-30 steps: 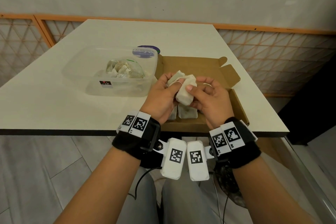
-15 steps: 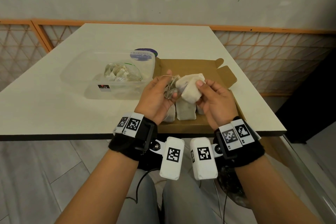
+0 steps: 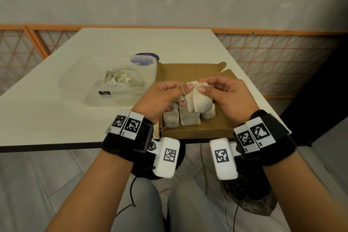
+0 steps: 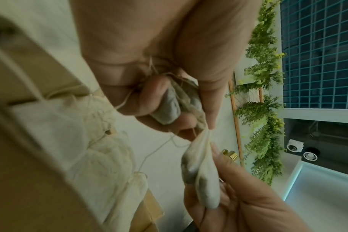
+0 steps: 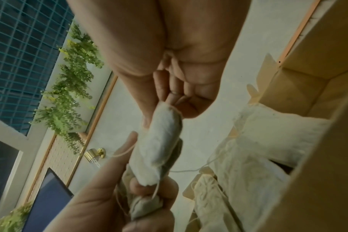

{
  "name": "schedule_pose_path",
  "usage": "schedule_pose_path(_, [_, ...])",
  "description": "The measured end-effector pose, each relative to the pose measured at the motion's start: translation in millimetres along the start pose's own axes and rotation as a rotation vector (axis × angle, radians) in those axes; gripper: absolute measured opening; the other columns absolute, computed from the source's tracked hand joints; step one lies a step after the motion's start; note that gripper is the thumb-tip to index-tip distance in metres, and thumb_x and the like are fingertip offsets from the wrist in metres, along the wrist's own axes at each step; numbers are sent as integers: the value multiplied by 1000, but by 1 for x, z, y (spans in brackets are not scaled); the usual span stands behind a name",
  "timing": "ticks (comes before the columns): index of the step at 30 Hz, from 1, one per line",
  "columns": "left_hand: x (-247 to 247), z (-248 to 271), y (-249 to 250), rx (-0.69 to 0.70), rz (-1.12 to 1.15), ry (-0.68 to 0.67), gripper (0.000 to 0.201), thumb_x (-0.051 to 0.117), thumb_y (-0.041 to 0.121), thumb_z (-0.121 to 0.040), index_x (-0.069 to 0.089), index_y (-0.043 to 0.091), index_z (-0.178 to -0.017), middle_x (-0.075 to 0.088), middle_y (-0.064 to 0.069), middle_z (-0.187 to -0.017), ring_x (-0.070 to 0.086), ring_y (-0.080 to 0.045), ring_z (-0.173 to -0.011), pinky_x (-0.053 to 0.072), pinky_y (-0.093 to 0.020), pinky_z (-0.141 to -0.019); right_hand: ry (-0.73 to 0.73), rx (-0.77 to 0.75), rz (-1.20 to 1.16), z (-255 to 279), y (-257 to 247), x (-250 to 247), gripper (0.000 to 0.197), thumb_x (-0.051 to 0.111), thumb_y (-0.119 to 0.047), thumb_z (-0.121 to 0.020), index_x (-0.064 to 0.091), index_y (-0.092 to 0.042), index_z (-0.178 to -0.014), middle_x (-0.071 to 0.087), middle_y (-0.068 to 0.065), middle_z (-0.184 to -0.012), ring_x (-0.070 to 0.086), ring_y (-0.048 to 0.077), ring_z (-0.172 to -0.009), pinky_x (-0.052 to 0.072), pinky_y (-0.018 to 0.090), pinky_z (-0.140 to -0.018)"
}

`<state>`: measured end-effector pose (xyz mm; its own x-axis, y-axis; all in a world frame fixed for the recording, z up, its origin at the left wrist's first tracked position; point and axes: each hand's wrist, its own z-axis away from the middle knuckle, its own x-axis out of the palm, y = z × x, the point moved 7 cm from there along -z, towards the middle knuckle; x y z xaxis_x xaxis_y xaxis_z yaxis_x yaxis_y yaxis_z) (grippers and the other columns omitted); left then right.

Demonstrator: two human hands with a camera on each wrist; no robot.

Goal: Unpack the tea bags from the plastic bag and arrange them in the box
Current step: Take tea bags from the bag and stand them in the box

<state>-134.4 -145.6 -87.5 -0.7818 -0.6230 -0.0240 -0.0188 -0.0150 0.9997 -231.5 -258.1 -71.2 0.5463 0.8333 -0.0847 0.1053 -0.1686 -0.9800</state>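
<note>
Both hands hover over the brown cardboard box (image 3: 222,124). My right hand (image 3: 228,94) pinches the top of a white tea bag (image 3: 198,100), which hangs down (image 5: 163,141) (image 4: 201,175). In my left hand (image 3: 160,98) sits a second crumpled tea bag (image 4: 175,105) (image 5: 143,205), with fingers curled round it and thumb and forefinger pinching its string (image 3: 181,88). Strings tangle between the two bags. Three tea bags (image 3: 186,118) stand in a row at the box's near end. The clear plastic bag (image 3: 123,79) with more tea bags lies in a plastic container (image 3: 90,83).
The container stands left of the box on the white table (image 3: 47,115), with a purple-labelled lid (image 3: 145,59) behind it. The box's flaps (image 3: 224,69) are folded open at the back. An orange lattice railing (image 3: 273,58) runs behind the table.
The hands have moved apart. The right hand has drawn its tea bag to the right, away from the bag in the left hand, and a string now shows between them.
</note>
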Motion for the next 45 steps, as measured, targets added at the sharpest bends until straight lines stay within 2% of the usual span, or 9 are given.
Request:
schedule_pose_path(8, [-5,7,6,27,105,1,15,64,17,-87,66,15,-72,50,6,-51,48,-5,-44,32,-10,-39,241,69,156,0,9,-30,11,63,-14,-86,66,-8,-95,65,-1,-78,54,-8,-49,44,9,-53])
schedule_pose_path(13, [2,5,10,36,-14,-3,17,71,18,-80,67,26,-65,56,12,-50,52,-3,-45,36,-11,-43,93,114,129,2,6,-13,5,63,-15,-86,68,-16,-86,66,-3,-71,53,2,-55,41,15,-52])
schedule_pose_path(19, [7,1,13,109,-71,59,13,73,13,-80,66,19,-71,61,15,-52,54,2,-47,41,-9,-47,30,138,-33,6,2,-7,12,61,-18,-87,70,-15,-79,65,8,-79,53,16,-70,45,19,-55])
schedule_pose_path(21, [8,0,14,134,-82,77,13,73,12,-81,66,18,-71,61,15,-51,53,2,-46,40,-9,-46,-15,132,-22,9,0,-4,9,65,-22,-82,71,-15,-83,69,5,-80,59,12,-72,46,16,-56])
schedule_pose_path(26, [7,-3,17,165,-49,134,10,73,10,-80,66,13,-74,56,12,-47,48,-1,-43,38,-11,-44,-18,167,90,7,11,-7,15,68,1,-78,65,-12,-86,70,-9,-61,62,-2,-54,46,10,-52])
schedule_pose_path(31, [-27,-3,29,185,194,275,3,68,19,-85,66,18,-83,62,0,-77,49,-6,-50,33,-13,-40,25,253,235,9,25,-22,26,66,1,-81,64,-1,-106,66,-6,-65,55,-5,-43,43,8,-47])
schedule_pose_path(35, [-44,-5,43,237,286,358,8,66,24,-88,63,18,-84,60,-4,-82,49,-6,-49,32,-13,-40,46,260,280,11,30,-26,24,64,-4,-84,64,-6,-108,65,5,-74,49,1,-43,43,8,-48])
schedule_pose_path(38, [-33,-7,42,187,95,274,6,67,23,-86,65,17,-84,62,-3,-82,49,-5,-49,33,-13,-40,79,227,224,9,28,-26,18,61,-4,-87,63,-9,-104,63,2,-68,48,0,-41,42,9,-46])
schedule_pose_path(45, [15,-6,8,-29,-319,-42,21,72,28,-82,69,14,-97,59,12,-48,52,1,-42,34,-8,-40,91,97,19,4,10,-19,12,57,-4,-89,62,-15,-88,66,-9,-59,55,1,-52,45,12,-52])
